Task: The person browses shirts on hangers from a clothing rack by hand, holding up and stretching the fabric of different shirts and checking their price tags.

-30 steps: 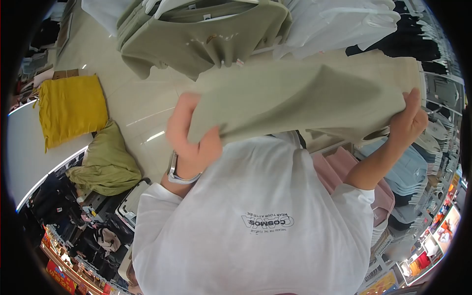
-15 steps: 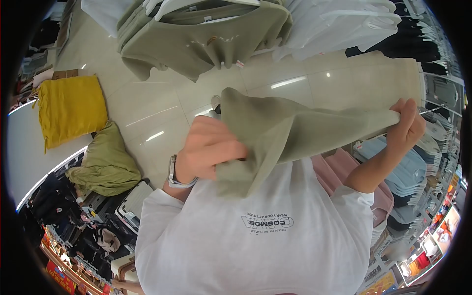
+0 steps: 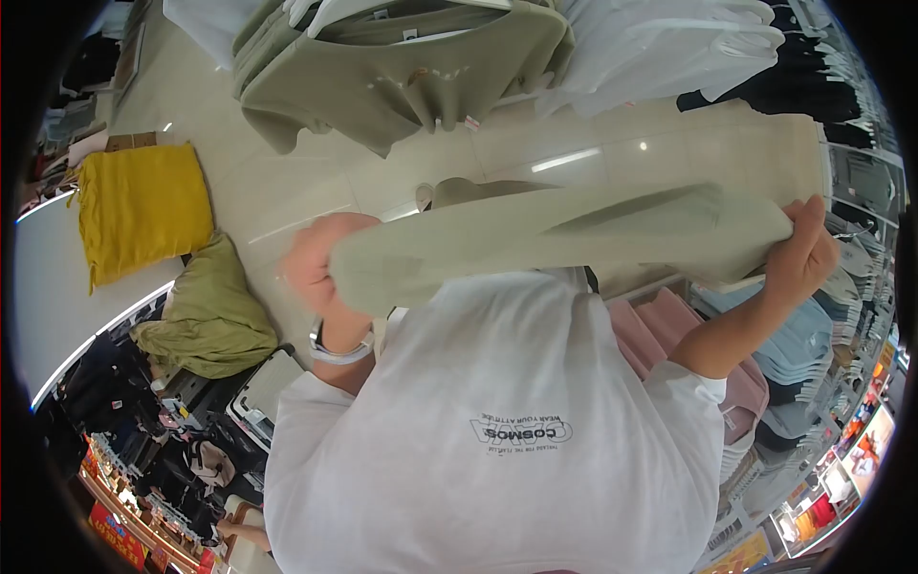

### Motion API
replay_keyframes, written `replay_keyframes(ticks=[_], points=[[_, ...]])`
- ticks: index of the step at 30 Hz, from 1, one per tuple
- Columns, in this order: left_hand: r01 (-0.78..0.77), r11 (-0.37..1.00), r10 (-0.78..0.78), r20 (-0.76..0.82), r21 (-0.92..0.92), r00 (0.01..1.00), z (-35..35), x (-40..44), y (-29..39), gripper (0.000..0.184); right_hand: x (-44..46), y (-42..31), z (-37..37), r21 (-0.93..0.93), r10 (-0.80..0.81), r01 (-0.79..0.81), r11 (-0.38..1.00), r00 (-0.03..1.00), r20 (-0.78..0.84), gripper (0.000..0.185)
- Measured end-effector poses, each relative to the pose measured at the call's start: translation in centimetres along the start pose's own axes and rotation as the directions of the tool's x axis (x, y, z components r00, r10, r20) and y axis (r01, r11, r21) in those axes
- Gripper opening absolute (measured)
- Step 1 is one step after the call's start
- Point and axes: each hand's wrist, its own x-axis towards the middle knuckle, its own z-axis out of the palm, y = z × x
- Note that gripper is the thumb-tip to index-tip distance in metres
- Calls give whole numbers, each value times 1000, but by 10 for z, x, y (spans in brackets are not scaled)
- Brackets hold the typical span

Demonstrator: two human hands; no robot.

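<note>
A sage-green shirt (image 3: pixel 535 230) is stretched sideways in front of my chest. My left hand (image 3: pixel 330 258), with a watch (image 3: pixel 342 349) on its wrist, is closed on one end of the cloth; it is slightly blurred and the cloth hides some fingers. At the other end, my right hand (image 3: pixel 808 244) pinches the fabric between thumb and fingers. A darker fold of green cloth and a small pale ring-like piece (image 3: pixel 424 197) show behind the upper edge. Underneath, the stretched cloth covers the top of my white T-shirt (image 3: pixel 497 383).
Ahead hang sage-green shirts (image 3: pixel 411 77) and white garments (image 3: pixel 660 53) on hangers. To the left, a yellow cloth item (image 3: pixel 143 210) lies on a grey surface (image 3: pixel 57 287), near an olive garment (image 3: pixel 215 316). Pink clothes (image 3: pixel 650 325) and light-blue clothes (image 3: pixel 794 325) hang at right.
My left hand has moved left and slightly up, drawing the shirt's end along. The cloth, folded and drooping before, now spans wide between both hands. My right hand has shifted slightly right.
</note>
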Motion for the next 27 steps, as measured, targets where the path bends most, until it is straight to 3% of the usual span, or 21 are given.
replay_keyframes(ticks=[2,4,5,7,8,10,11,14,16,17,19,20,22,23,25,27], points=[[31,996,-31,1,-80,1000,5,-3,-6,21,-1,-8,-1,-17,47,-47,999,999,10,45],[-75,996,82,218,-38,973,8,-5,-11,20,-2,-12,-1,6,24,-25,1000,999,46,44],[-79,996,87,218,-41,972,9,-6,-20,20,-1,-14,-1,38,-2,-1,999,996,85,42],[31,967,-17,-56,251,998,6,-7,-41,16,-2,-15,3,-15,-84,86,996,992,97,40],[23,967,-10,-51,252,999,0,-7,-47,16,-3,-15,5,-72,-162,171,983,980,117,39],[263,951,-279,80,162,957,-6,1,-49,21,-5,-24,12,-77,-161,176,981,973,168,38],[260,952,-276,87,160,957,-4,4,-47,21,-6,-29,17,-74,-163,184,980,960,226,38],[158,981,-168,96,110,981,10,42,-1,38,-9,-40,35,-79,-188,220,972,937,295,37],[-174,965,110,301,196,947,9,46,18,50,-14,-51,50,-69,-257,301,951,895,364,36],[-178,965,112,309,193,944,17,48,30,50,-17,-57,58,-79,-283,341,937,871,400,35],[-202,963,88,503,177,860,43,46,50,44,-26,-68,76,-48,-330,384,922,844,422,36],[-206,963,88,512,177,854,48,44,51,44,-29,-74,83,-51,-321,375,925,849,420,36],[-154,914,-172,702,375,691,59,43,48,42,-32,-84,92,22,-436,470,883,800,413,38],[-166,915,-162,714,367,681,63,43,50,42,-35,-88,96,8,-423,460,888,809,409,38],[-147,857,-229,619,494,751,69,43,54,28,-42,-92,100,-26,-399,446,895,825,400,44],[-178,838,-239,641,515,730,71,42,54,26,-49,-89,100,-1,-387,427,904,821,419,39]])
